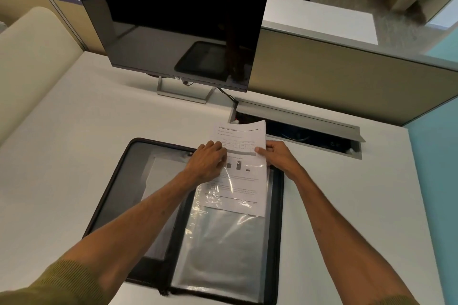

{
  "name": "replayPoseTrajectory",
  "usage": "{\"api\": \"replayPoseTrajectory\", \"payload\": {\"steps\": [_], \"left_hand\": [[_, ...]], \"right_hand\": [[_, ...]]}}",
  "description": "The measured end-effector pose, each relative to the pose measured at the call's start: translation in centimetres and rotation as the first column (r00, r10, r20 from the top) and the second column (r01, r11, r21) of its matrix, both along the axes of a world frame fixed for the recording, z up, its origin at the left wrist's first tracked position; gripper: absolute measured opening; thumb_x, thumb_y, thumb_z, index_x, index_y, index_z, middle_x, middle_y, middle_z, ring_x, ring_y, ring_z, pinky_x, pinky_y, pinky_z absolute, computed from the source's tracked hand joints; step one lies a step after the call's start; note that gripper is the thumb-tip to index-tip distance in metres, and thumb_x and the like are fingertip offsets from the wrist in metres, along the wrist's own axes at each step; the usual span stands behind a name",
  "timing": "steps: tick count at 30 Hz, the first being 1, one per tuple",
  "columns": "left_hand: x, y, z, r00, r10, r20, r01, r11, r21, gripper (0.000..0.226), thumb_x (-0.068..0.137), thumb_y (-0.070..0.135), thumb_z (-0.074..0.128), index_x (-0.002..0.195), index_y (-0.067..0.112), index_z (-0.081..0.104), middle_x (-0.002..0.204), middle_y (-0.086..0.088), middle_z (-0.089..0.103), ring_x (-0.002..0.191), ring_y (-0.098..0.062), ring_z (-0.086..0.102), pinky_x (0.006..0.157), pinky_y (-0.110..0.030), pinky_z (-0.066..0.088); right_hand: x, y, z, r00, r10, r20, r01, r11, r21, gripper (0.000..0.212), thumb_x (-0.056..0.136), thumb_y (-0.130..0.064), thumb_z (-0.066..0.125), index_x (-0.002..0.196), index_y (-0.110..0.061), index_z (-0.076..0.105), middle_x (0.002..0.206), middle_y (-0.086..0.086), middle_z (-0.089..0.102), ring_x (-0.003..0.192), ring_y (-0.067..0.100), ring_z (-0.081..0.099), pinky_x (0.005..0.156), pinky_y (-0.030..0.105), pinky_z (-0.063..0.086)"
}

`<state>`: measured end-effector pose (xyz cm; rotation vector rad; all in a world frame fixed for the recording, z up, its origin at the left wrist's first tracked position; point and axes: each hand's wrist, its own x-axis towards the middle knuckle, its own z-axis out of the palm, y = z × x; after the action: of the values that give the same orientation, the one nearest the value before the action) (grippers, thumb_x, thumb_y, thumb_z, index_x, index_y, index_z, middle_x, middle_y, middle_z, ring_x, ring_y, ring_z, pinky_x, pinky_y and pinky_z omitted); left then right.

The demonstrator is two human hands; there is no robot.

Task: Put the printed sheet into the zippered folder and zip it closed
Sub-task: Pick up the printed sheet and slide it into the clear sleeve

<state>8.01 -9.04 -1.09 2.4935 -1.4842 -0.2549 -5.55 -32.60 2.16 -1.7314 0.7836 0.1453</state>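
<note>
On the white bench [62, 181], a black zippered folder [277, 205] lies spread open below a dark Dell monitor [173, 27]. Partway inside a clear plastic sleeve [223, 250] on the folder's right half sits the printed sheet [241, 138]; its lower part shows through the plastic, its top sticks out past the folder's far edge, over an open cable tray [309, 129]. Left hand [208, 160] rests curled on the sheet's left side at the sleeve's mouth. Right hand [277, 156] pinches the sheet's right edge, thumb on top.
</note>
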Motion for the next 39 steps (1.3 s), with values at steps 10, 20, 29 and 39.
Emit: {"api": "replayPoseTrajectory", "payload": {"steps": [10, 20, 29, 39], "left_hand": [[0.4, 0.5, 0.0, 1.000, 0.009, 0.005, -0.009, 1.000, -0.021, 0.015, 0.100, 0.031, 0.064, 0.109, 0.019, 0.063, 0.114, 0.000, 0.064, 0.102, -0.019, 0.056, 0.091, -0.040, 0.052], [-0.3, 0.2, 0.4, 1.000, 0.016, 0.005, -0.016, 1.000, -0.004, 0.015, 0.101, 0.030, 0.066, 0.110, 0.018, 0.063, 0.115, -0.001, 0.065, 0.103, -0.020, 0.057, 0.091, -0.040, 0.051], [-0.7, 0.5, 0.6, 0.997, 0.078, 0.021, -0.077, 0.997, -0.019, 0.017, 0.096, 0.027, 0.071, 0.110, 0.018, 0.066, 0.125, -0.001, 0.060, 0.110, -0.023, 0.056, 0.096, -0.042, 0.048], [-0.8, 0.1, 1.0, 0.999, 0.037, 0.005, -0.037, 0.999, 0.018, 0.035, 0.096, 0.030, 0.072, 0.124, 0.010, 0.065, 0.168, -0.011, 0.038, 0.152, -0.032, 0.037, 0.123, -0.053, 0.036]], "right_hand": [[0.0, -0.2, 0.2, 0.990, -0.100, -0.101, 0.085, 0.985, -0.148, 0.016, 0.099, -0.020, 0.071, 0.097, -0.006, 0.078, 0.105, 0.005, 0.079, 0.093, 0.021, 0.075, 0.077, 0.032, 0.063], [0.7, 0.2, 0.8, 0.991, -0.129, 0.030, 0.132, 0.984, -0.116, 0.024, 0.103, -0.025, 0.068, 0.125, -0.016, 0.066, 0.121, 0.006, 0.074, 0.107, 0.021, 0.073, 0.089, 0.040, 0.064], [0.6, -0.7, 2.6, 0.993, 0.099, -0.062, -0.109, 0.977, -0.183, 0.036, 0.096, 0.004, 0.065, 0.127, -0.011, 0.073, 0.117, 0.002, 0.068, 0.111, 0.024, 0.066, 0.090, 0.036, 0.060], [2.9, 0.8, 1.6, 0.946, 0.309, -0.102, -0.323, 0.849, -0.418, 0.025, 0.101, -0.020, 0.067, 0.124, -0.028, 0.075, 0.121, -0.003, 0.071, 0.108, 0.012, 0.063, 0.091, 0.029, 0.050]]}}
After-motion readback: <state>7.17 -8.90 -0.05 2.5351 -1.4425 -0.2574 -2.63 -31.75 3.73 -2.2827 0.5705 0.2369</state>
